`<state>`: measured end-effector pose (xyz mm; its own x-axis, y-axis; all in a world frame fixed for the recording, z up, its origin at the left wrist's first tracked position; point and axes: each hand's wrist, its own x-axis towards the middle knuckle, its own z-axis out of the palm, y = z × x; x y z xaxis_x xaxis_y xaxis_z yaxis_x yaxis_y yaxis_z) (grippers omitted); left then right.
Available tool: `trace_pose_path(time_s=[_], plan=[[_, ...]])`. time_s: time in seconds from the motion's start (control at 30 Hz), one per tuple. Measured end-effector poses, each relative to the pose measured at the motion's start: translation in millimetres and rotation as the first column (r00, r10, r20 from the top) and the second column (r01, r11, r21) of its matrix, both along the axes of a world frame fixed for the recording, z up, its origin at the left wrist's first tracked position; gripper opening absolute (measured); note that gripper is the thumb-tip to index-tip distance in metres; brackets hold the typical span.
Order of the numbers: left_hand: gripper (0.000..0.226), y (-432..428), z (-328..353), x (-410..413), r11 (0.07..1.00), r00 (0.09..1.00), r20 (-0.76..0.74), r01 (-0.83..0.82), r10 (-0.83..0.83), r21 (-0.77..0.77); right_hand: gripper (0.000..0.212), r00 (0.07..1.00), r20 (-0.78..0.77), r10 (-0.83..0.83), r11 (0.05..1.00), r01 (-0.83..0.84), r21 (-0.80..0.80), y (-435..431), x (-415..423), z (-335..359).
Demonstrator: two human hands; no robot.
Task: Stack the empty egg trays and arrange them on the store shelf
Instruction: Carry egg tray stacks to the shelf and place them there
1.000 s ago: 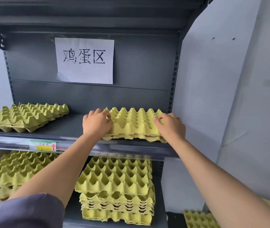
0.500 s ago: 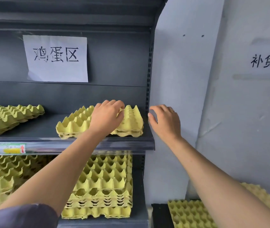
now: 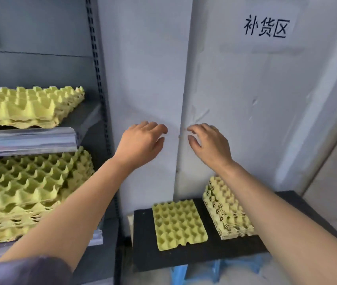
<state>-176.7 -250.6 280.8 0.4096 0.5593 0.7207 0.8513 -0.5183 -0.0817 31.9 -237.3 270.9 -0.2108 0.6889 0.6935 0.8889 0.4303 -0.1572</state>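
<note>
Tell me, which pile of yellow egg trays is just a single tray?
The flat tray on the black table, left of the tall stack. That stack, the upper shelf pile and the lower shelf pile are each several trays deep.

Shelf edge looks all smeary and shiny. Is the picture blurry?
Head view: the shelf edge is streaked by motion blur and glare; the single egg tray looks sharper; the wide lens makes the shelf post lean.
</note>
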Motion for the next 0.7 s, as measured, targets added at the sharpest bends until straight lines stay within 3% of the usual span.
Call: trace_pose_path(time_s=[0.43,0.7], plan=[[0.03,107,-163,54,0.918,0.998,-0.057,-0.047,0.027,-0.394,0.032,0.984,0.161,-0.071,0.878,0.139,-0.459,88,88,-148],[0.031,172,-254,73,0.739,0.987,-0.133,-0.157,0.092,-0.655,0.038,0.983,0.169,-0.07,0.672,0.172,-0.72,145,107,-248]])
